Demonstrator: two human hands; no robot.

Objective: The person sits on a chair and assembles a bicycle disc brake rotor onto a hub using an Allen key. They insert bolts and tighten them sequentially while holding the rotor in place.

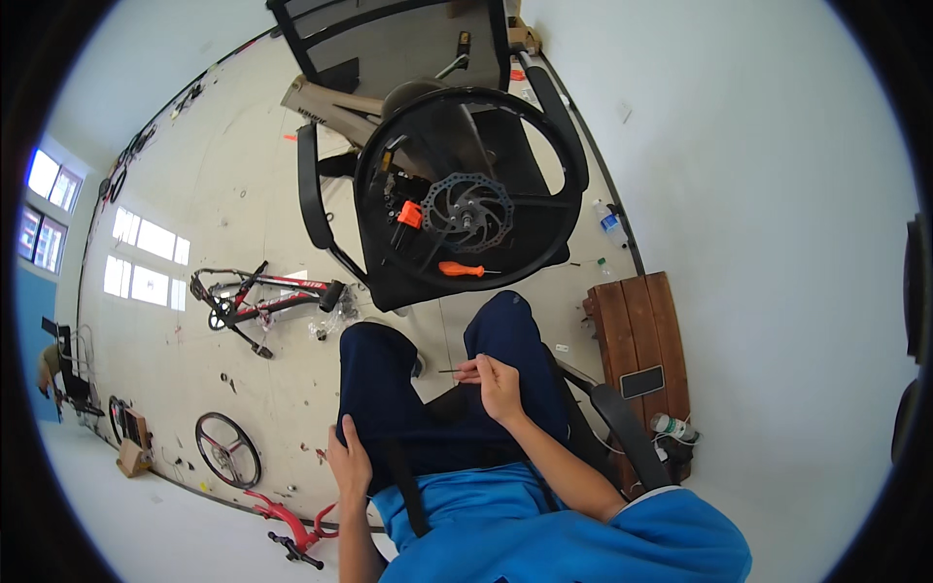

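My right hand is closed in a pinch above my lap, and a thin dark rod sticks out to the left from its fingertips. Too little of the rod shows to tell its exact kind. My left hand rests on my left thigh with its fingers stretched out, holding nothing. In front of my knees, a black wheel lies across a black armchair, a silver disc brake rotor at its hub facing up. Near the rim lie an orange screwdriver and an orange-and-black tool.
A tan bike frame leans on the chair. On the floor at left are a red-and-black bike frame, a wheel and a red fork. The wooden bench at right bears a phone and a bottle.
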